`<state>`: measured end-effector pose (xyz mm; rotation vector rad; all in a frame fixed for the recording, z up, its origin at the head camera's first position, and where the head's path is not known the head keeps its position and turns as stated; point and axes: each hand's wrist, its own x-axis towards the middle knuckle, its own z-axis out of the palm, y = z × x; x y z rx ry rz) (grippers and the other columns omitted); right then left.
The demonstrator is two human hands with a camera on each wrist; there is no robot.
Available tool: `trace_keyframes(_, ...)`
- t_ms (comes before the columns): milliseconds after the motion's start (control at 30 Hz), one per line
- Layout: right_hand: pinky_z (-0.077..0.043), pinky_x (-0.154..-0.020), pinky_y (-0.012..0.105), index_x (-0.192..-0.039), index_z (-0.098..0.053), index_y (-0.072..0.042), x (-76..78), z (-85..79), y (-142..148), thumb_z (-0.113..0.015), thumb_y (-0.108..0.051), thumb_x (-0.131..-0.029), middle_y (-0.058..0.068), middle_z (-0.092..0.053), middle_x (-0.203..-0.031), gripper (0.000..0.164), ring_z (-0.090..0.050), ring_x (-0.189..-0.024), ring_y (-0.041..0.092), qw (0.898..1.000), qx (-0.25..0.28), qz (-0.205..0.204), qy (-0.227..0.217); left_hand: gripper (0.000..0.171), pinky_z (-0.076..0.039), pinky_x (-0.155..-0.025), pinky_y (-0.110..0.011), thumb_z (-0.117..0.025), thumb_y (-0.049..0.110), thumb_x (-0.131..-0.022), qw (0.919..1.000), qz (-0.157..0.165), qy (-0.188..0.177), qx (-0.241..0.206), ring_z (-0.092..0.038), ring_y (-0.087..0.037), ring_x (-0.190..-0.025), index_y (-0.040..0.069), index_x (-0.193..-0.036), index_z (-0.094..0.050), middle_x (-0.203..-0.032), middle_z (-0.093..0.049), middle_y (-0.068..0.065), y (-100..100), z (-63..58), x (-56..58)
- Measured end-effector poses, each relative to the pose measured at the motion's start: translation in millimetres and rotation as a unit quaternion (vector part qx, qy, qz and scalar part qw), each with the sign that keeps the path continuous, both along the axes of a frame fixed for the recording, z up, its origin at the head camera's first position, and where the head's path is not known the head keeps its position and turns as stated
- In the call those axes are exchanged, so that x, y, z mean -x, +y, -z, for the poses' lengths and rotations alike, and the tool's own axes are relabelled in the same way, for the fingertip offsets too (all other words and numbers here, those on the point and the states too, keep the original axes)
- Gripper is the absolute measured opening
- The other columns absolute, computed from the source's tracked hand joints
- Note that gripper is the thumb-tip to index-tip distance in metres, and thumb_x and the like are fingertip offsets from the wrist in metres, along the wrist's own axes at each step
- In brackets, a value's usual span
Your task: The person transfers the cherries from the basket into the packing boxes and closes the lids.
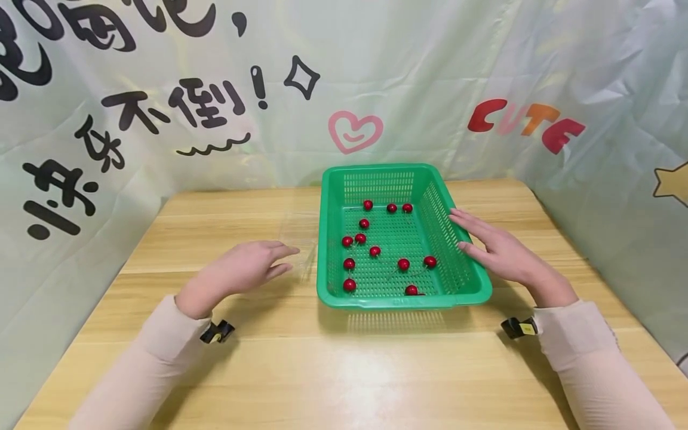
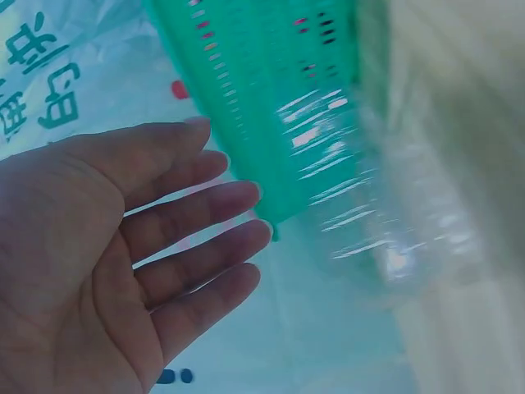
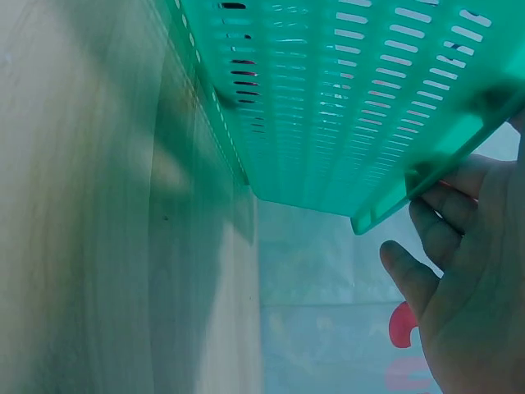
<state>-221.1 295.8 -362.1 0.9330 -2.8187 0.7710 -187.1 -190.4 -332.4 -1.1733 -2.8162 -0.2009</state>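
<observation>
Sleeves [image 1: 591, 364] of pale cloth come in from the bottom corners, their cuffs folded at the wrists, and a small black device [image 1: 217, 332] with a yellow label shows on the inner side of each. Under them lies the table [image 1: 344, 373], light wood with a soft glare near its front. Beyond the cuffs, the left hand [image 1: 247, 269] hangs over the left side of the table, its fingers loosely extended and slightly parted, gripping nothing; its tips point toward a clear plastic container [image 2: 361, 205], which stands just beside the basket's left wall and is hard to make out from the head. Across from it, the right hand [image 1: 502, 254] rests on the right rim of the green basket [image 1: 376, 303], fingers laid lightly along the edge with the thumb apart, not clenched round it. That basket, perforated and upright, sits slightly right of centre between the two hands. Inside, about a dozen red cherries [image 1: 403, 264] with thin stems lie scattered over the floor: several down the left side, a few near the front and right, three toward the back. Past the far table edge hangs a pale, creased backdrop [image 1: 424, 134] bearing black characters [image 1: 206, 110], a pink heart [image 1: 353, 138], the word CUTE [image 1: 539, 116] and, far right, a yellow star [image 1: 674, 181].
</observation>
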Motion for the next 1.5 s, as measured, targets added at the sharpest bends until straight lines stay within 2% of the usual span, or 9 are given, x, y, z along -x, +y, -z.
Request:
trace_keyframes(167, -0.028, -0.102, 0.067, -0.154, -0.033, -0.017, 0.7, 2.7, 2.0, -0.056, -0.024, -0.100, 0.006, -0.024, -0.160, 0.059, -0.023, -0.145, 0.033, 1.000, 0.005, 0.003, 0.002, 0.039, -0.049, -0.093, -0.048, -0.061, 0.022, -0.098, 0.9997, -0.002, 0.017, -0.017, -0.064, -0.033, -0.108, 0.001, -0.130, -0.060, -0.118, -0.066, -0.016, 8.6, -26.9, 9.5)
trace_keyframes(367, -0.029, -0.102, 0.067, -0.153, -0.034, -0.016, 2.5, 7.2, 4.8, -0.056, -0.022, -0.100, 0.006, -0.026, -0.159, 0.058, -0.024, -0.145, 0.030, 1.000, 0.007, -0.001, 0.022, 0.040, -0.046, -0.097, -0.047, -0.060, 0.027, -0.099, 0.9992, -0.006, 0.031, -0.024, -0.060, -0.030, -0.115, 0.005, -0.133, -0.059, -0.125, -0.064, -0.013, 33.6, -54.1, 26.3)
trace_keyframes(700, -0.029, -0.103, 0.065, -0.152, -0.037, -0.013, 4.6, 8.6, 2.7, -0.058, -0.018, -0.098, 0.008, -0.031, -0.157, 0.058, -0.027, -0.143, 0.032, 0.999, 0.023, -0.015, 0.043, 0.041, -0.037, -0.107, -0.042, -0.052, 0.030, -0.102, 0.9995, -0.021, 0.000, -0.024, -0.051, -0.026, -0.128, 0.010, -0.138, -0.055, -0.136, -0.057, -0.007, 91.9, -90.8, 57.0)
trace_keyframes(800, -0.030, -0.102, 0.066, -0.151, -0.038, -0.012, 4.2, 8.5, 2.7, -0.058, -0.018, -0.098, 0.009, -0.032, -0.157, 0.057, -0.027, -0.143, 0.033, 0.999, 0.023, -0.013, 0.044, 0.043, -0.039, -0.105, -0.040, -0.051, 0.034, -0.102, 0.9986, -0.029, -0.021, -0.039, -0.053, -0.022, -0.124, 0.012, -0.139, -0.055, -0.135, -0.058, -0.004, 108.4, -97.0, 67.5)
trace_keyframes(933, -0.029, -0.102, 0.067, -0.151, -0.038, -0.010, 3.8, 8.7, 2.7, -0.058, -0.018, -0.098, 0.009, -0.032, -0.156, 0.057, -0.027, -0.143, 0.034, 0.999, 0.024, -0.013, 0.043, 0.044, -0.042, -0.100, -0.037, -0.052, 0.039, -0.101, 0.9950, -0.046, -0.047, -0.075, -0.057, -0.019, -0.115, 0.014, -0.137, -0.057, -0.127, -0.062, -0.002, 127.3, -97.0, 83.8)
trace_keyframes(1100, -0.029, -0.103, 0.066, -0.151, -0.038, -0.011, 3.9, 9.9, 2.8, -0.058, -0.018, -0.098, 0.009, -0.032, -0.156, 0.057, -0.027, -0.143, 0.034, 0.999, 0.025, -0.014, 0.044, 0.043, -0.042, -0.100, -0.034, -0.053, 0.040, -0.101, 0.9904, -0.070, -0.068, -0.099, -0.058, -0.019, -0.113, 0.013, -0.135, -0.058, -0.125, -0.063, -0.002, 147.5, -86.3, 105.9)
trace_keyframes(1267, -0.028, -0.103, 0.066, -0.152, -0.037, -0.013, 4.5, 10.2, 3.0, -0.058, -0.018, -0.098, 0.008, -0.031, -0.157, 0.058, -0.026, -0.144, 0.033, 0.999, 0.027, -0.017, 0.043, 0.044, -0.042, -0.100, -0.033, -0.052, 0.039, -0.101, 0.9866, -0.102, -0.085, -0.095, -0.057, -0.019, -0.116, 0.013, -0.136, -0.057, -0.127, -0.062, -0.004, 164.3, -76.4, 123.1)
trace_keyframes(1500, -0.028, -0.105, 0.063, -0.152, -0.037, -0.014, 4.3, 10.6, 3.1, -0.058, -0.018, -0.099, 0.008, -0.032, -0.156, 0.057, -0.026, -0.144, 0.032, 0.999, 0.027, -0.014, 0.044, 0.043, -0.045, -0.097, -0.035, -0.052, 0.037, -0.101, 0.9778, -0.158, -0.102, -0.093, -0.058, -0.018, -0.116, 0.011, -0.134, -0.058, -0.130, -0.061, -0.004, 179.1, -58.7, 139.4)
